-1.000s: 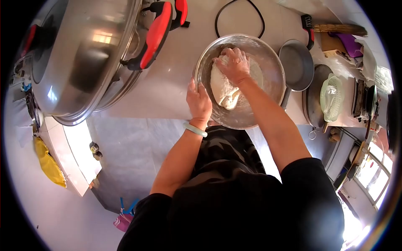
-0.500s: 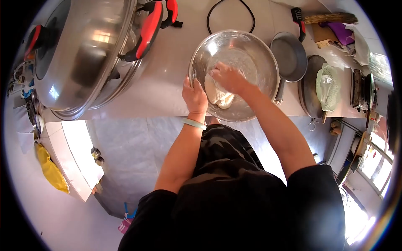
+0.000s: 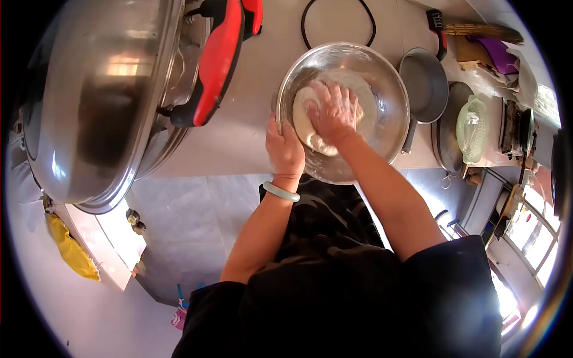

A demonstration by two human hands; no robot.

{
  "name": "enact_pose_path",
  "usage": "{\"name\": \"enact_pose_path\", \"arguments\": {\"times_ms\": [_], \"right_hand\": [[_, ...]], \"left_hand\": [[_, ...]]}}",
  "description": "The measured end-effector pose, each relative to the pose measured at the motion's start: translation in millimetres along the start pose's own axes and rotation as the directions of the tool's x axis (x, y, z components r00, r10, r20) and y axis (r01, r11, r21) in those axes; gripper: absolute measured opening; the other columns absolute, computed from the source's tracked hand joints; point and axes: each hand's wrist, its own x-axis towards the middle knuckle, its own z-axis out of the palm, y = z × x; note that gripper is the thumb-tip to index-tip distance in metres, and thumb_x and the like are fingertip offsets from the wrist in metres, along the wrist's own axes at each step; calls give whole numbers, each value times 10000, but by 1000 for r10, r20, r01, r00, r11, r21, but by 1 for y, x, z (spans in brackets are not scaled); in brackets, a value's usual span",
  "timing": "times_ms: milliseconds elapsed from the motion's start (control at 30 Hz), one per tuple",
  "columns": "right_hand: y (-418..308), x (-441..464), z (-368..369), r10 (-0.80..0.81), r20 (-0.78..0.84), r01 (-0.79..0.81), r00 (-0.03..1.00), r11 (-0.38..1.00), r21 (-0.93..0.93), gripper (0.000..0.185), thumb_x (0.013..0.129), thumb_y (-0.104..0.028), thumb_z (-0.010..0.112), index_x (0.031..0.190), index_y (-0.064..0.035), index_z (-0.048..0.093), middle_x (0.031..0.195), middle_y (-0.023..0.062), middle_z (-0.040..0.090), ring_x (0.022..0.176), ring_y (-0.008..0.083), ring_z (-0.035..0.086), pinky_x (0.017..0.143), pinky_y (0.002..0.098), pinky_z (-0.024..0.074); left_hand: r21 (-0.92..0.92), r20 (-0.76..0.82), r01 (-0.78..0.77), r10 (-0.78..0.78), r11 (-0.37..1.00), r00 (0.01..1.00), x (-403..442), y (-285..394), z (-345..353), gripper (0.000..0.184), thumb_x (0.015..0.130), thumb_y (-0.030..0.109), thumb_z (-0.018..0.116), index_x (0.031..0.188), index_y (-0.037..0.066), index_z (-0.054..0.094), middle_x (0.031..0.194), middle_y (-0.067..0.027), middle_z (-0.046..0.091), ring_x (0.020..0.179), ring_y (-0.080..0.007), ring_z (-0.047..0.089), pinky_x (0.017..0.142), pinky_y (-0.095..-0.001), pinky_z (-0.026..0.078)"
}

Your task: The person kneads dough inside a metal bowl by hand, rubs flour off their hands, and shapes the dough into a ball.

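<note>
A large steel mixing bowl (image 3: pixel 389 113) sits near the counter's front edge, its inner wall smeared with flour. Inside lies a pale lump of dough (image 3: pixel 303 119), partly hidden under my right hand (image 3: pixel 334 112). That hand is pressed palm down on the dough, its floury fingers stretched out toward the far side. My left hand (image 3: pixel 285 150) grips the bowl's left side, thumb near the rim and the other fingers mostly hidden behind the wall. A pale bangle (image 3: pixel 280 191) circles my left wrist.
Left of the bowl stands a big steel pot with a lid (image 3: pixel 107 101) and red-black handles (image 3: pixel 218 65). A black ring (image 3: pixel 373 24) lies behind the bowl. To the right are a grey frying pan (image 3: pixel 424 83), a round dark pan (image 3: pixel 444 134) and a green basket (image 3: pixel 471 128).
My right hand has gone from curled fingers to outstretched ones pressing on the dough. The view has shifted, so the pot looks larger. My left hand keeps its grip on the bowl.
</note>
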Motion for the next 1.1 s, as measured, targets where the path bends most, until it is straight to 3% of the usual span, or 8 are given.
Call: {"name": "enact_pose_path", "arguments": {"times_ms": [367, 467, 600, 633, 700, 833, 933, 1100], "right_hand": [[28, 55, -2, -90, 3, 90, 996, 993, 80, 503, 896, -532, 569, 1162, -108, 624, 1186, 115, 613, 1159, 308, 542, 1038, 467, 377], [24, 59, -55, 35, 448, -224, 893, 900, 375, 611, 923, -610, 479, 1201, -83, 612, 1177, 157, 641, 1144, 343, 582, 1027, 472, 404], [8, 38, -41, 4, 361, -31, 933, 997, 70, 665, 966, -638, 344, 1186, -90, 650, 1209, 157, 639, 1195, 339, 567, 989, 474, 451], [-11, 14, -52, -15, 181, 9, 983, 999, 35, 529, 962, -546, 445, 1212, -118, 629, 1245, 114, 617, 1256, 316, 510, 1035, 490, 414], [-9, -6, -59, -277, 333, 308, 902, 951, -43, 488, 906, -439, 572, 1301, -154, 562, 1335, 93, 541, 1293, 322, 448, 1087, 514, 340], [8, -64, -41, -167, 141, 139, 976, 972, 189, 546, 838, -388, 643, 1321, -157, 538, 1345, 100, 519, 1263, 343, 454, 1106, 525, 289], [23, -75, -17, -145, 4, 143, 989, 981, 130, 587, 844, -440, 638, 1353, -174, 514, 1354, 108, 514, 1294, 340, 429, 1115, 525, 277], [25, -15, 23, -74, -134, 63, 988, 994, -85, 540, 892, -470, 574, 1331, -159, 530, 1275, 138, 556, 1197, 384, 488, 1054, 542, 322]], "left_hand": [[28, -40, -101, 102, 995, 994, 4, -11, 4, 315, 947, 98, 471, 1198, -72, 560, 1046, -227, 635, 944, -345, 599, 856, -409, 469], [49, -93, -169, 173, 984, 980, 4, -23, 9, 216, 948, 79, 473, 1087, -38, 592, 857, -129, 642, 740, -220, 573, 723, -361, 475], [105, -50, -98, 104, 990, 993, 7, -22, 5, 299, 938, 106, 483, 1167, -67, 567, 995, -229, 643, 877, -357, 604, 811, -415, 479], [123, -29, -55, 59, 991, 998, 9, -19, 4, 354, 937, 117, 485, 1222, -79, 557, 1072, -273, 647, 955, -420, 624, 863, -436, 484], [100, -15, -66, 68, 993, 998, 6, -14, 3, 350, 938, 115, 480, 1221, -75, 560, 1066, -272, 648, 953, -418, 623, 858, -439, 484], [85, -128, -189, 199, 978, 972, 2, -4, 8, 203, 930, 89, 488, 1048, -45, 585, 823, -141, 632, 716, -251, 571, 702, -377, 465], [88, 7, 32, -33, 996, 999, 1, -8, 2, 360, 944, 114, 464, 1243, -65, 554, 1127, -258, 636, 1022, -405, 610, 902, -432, 471], [23, 16, 42, -42, 999, 999, -4, 0, 1, 369, 951, 122, 459, 1261, -58, 548, 1161, -251, 625, 1072, -391, 599, 945, -429, 452]]}}
